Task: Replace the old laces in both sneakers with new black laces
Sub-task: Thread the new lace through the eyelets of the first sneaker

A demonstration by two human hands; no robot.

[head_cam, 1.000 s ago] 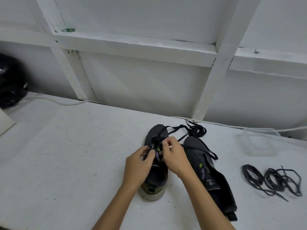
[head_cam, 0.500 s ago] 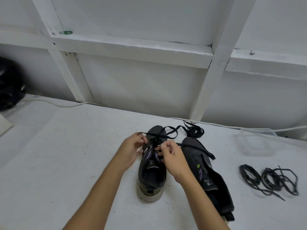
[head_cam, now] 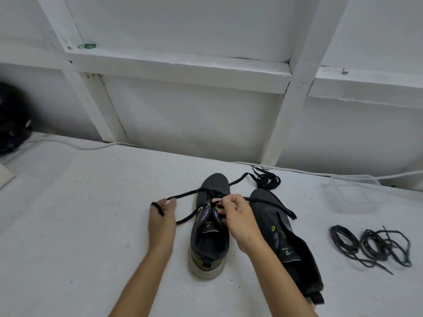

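**Lacing the left-hand sneaker on the white table**

Two dark grey sneakers lie side by side near the middle of the white table [head_cam: 91, 202], toes toward the back edge. The upright sneaker [head_cam: 209, 239] shows purple and green marks on its tongue and a pale, worn heel sole. The second sneaker [head_cam: 283, 236] lies just to its right, slumped on its side with its opening splayed.

A flat black lace [head_cam: 187, 193] is threaded through the front eyelets of the upright sneaker. The left hand [head_cam: 161, 221] is out to the left of the shoe, its fingers curled on one run of this lace, a loop of it wrapped over a finger (the strand runs taut from there to the eyelets). The right hand [head_cam: 238, 219] sits over the shoe's tongue, fingertips pinched on the lace at the eyelets. The other end trails across the toe of the second sneaker and back to a loose black bundle [head_cam: 267, 179] near the back edge.

Toward the right edge lie two tangled coils of thin dark laces [head_cam: 370, 247], well apart from the shoes. Behind them sits a clear plastic container [head_cam: 352, 193]. A white cable [head_cam: 75, 146] runs along the back edge, and a dark object [head_cam: 11, 120] (too dim to identify) sits at the far left corner.
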